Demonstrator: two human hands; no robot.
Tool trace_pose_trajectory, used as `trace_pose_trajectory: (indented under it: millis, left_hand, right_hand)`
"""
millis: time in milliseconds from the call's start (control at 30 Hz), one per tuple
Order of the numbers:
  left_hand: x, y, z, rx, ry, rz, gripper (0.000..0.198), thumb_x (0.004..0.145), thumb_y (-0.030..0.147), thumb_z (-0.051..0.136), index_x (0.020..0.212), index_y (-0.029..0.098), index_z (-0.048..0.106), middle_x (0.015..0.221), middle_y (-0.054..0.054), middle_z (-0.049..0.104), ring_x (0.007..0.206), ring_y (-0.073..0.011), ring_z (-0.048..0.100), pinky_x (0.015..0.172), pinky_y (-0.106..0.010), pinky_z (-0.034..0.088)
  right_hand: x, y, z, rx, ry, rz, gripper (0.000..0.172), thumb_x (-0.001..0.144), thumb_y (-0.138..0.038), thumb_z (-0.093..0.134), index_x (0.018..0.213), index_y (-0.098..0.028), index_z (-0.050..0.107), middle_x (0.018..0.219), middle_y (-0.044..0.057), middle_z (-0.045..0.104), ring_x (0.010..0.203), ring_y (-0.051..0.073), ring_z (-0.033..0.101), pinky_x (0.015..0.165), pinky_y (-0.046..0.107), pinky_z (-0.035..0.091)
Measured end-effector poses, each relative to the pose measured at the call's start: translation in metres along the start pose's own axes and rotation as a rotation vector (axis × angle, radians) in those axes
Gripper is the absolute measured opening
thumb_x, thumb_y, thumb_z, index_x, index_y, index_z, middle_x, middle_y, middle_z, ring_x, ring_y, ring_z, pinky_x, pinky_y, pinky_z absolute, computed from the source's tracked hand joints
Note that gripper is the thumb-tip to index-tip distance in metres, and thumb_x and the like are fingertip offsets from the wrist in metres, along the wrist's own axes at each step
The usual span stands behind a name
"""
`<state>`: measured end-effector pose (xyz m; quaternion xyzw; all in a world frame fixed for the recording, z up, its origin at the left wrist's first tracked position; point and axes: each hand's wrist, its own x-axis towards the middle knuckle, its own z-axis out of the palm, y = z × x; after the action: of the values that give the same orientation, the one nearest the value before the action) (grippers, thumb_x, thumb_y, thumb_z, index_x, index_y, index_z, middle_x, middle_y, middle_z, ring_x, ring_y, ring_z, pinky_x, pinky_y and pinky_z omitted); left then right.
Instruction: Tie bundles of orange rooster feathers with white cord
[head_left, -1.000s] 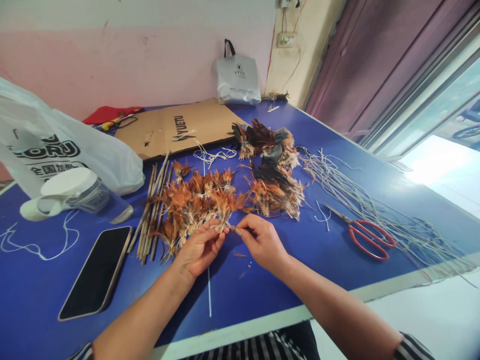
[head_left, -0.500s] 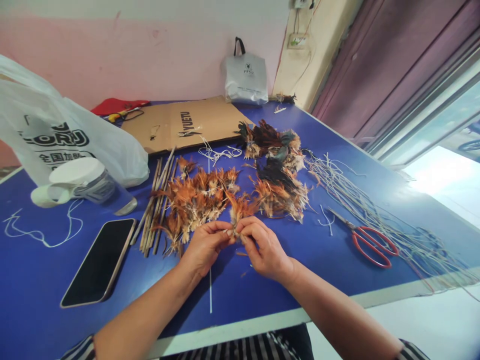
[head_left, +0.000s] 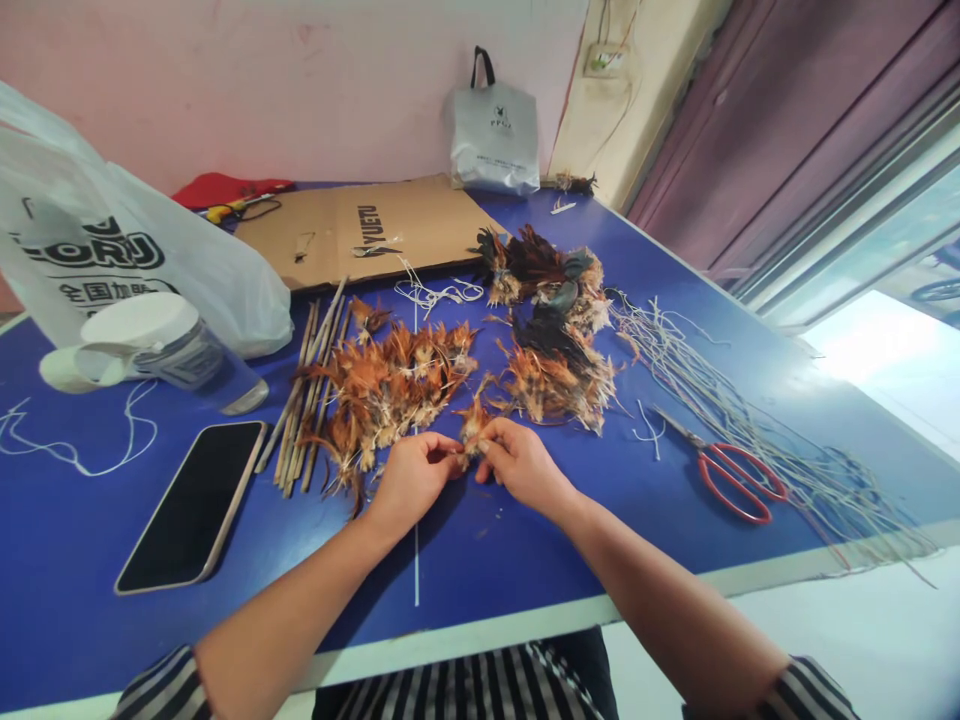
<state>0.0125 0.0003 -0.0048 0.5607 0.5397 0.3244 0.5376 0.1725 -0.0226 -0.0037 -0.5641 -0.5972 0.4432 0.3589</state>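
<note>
Between my hands, near the middle of the blue table (head_left: pixel 525 590), is a small bunch of brown feathers (head_left: pixel 474 415). My left hand (head_left: pixel 420 475) pinches its lower end from the left. From the other side my right hand (head_left: pixel 517 460) grips the same bunch with thumb and forefinger; the exact contact is partly hidden by the fingers. Several orange-brown feather bunches (head_left: pixel 397 375) lie left of the held one. To its right is a pile of brown and black feathers (head_left: pixel 559 370).
Thin sticks (head_left: pixel 304 400) and a phone (head_left: pixel 191 505) lie at left, near a plastic jar (head_left: pixel 187 350) and a white bag (head_left: pixel 202 265). Red-handled scissors (head_left: pixel 742 485) and long cords (head_left: pixel 712 400) are at right. A cardboard sheet (head_left: pixel 427 220) and a silver bag (head_left: pixel 493 140) are behind.
The view has shifted slightly. The held feather bunch now sits lower, and its tips point less upright. Both hands keep their pinch on it.
</note>
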Motion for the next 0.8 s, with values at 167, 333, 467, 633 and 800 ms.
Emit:
trace_pose_trajectory:
  millis: [167, 333, 467, 633, 800]
  left_hand:
    - [-0.007, 0.003, -0.001, 0.263, -0.017, 0.294, 0.011, 0.07, 0.024, 0.062, 0.068, 0.016, 0.07, 0.067, -0.003, 0.067, 0.062, -0.0141, 0.059, 0.061, -0.023, 0.043]
    - [-0.005, 0.002, 0.0, 0.273, -0.034, 0.407, 0.011, 0.07, 0.014, 0.059, 0.064, 0.017, 0.068, 0.078, -0.003, 0.066, 0.072, -0.0137, 0.06, 0.072, -0.024, 0.045]
    - [-0.001, -0.003, 0.002, 0.217, -0.043, 0.407, 0.008, 0.07, 0.014, 0.061, 0.066, 0.017, 0.067, 0.083, -0.004, 0.067, 0.077, -0.0144, 0.062, 0.075, -0.026, 0.048]
    - [-0.001, -0.005, 0.002, 0.177, -0.096, 0.418, 0.006, 0.071, 0.015, 0.061, 0.068, 0.016, 0.067, 0.088, -0.005, 0.068, 0.081, -0.0149, 0.064, 0.077, -0.026, 0.049]
    - [0.001, -0.003, 0.003, 0.206, -0.133, 0.423, 0.004, 0.069, 0.015, 0.063, 0.067, 0.016, 0.066, 0.08, -0.004, 0.069, 0.075, -0.0142, 0.064, 0.076, -0.026, 0.049]
  right_hand:
    - [0.003, 0.0, 0.002, 0.018, -0.038, 0.039, 0.009, 0.079, -0.016, 0.043, 0.074, -0.016, 0.05, 0.054, -0.001, 0.06, 0.044, 0.007, 0.052, 0.043, 0.015, 0.037]
    - [0.005, 0.0, 0.0, 0.184, -0.077, 0.114, 0.01, 0.08, -0.014, 0.042, 0.073, -0.015, 0.048, 0.059, 0.001, 0.061, 0.059, 0.011, 0.062, 0.052, 0.02, 0.048]
    - [0.004, 0.001, -0.005, 0.356, -0.092, 0.185, 0.009, 0.081, -0.014, 0.045, 0.072, -0.015, 0.047, 0.064, 0.001, 0.063, 0.062, 0.011, 0.063, 0.06, 0.025, 0.052]
    - [0.003, 0.003, -0.008, 0.509, -0.133, 0.184, 0.012, 0.079, -0.02, 0.054, 0.07, -0.015, 0.047, 0.065, 0.0, 0.062, 0.062, 0.01, 0.061, 0.064, 0.025, 0.052]
    - [0.001, 0.005, -0.009, 0.535, -0.163, 0.156, 0.012, 0.078, -0.023, 0.055, 0.073, -0.015, 0.049, 0.066, 0.0, 0.06, 0.063, 0.009, 0.06, 0.065, 0.027, 0.052]
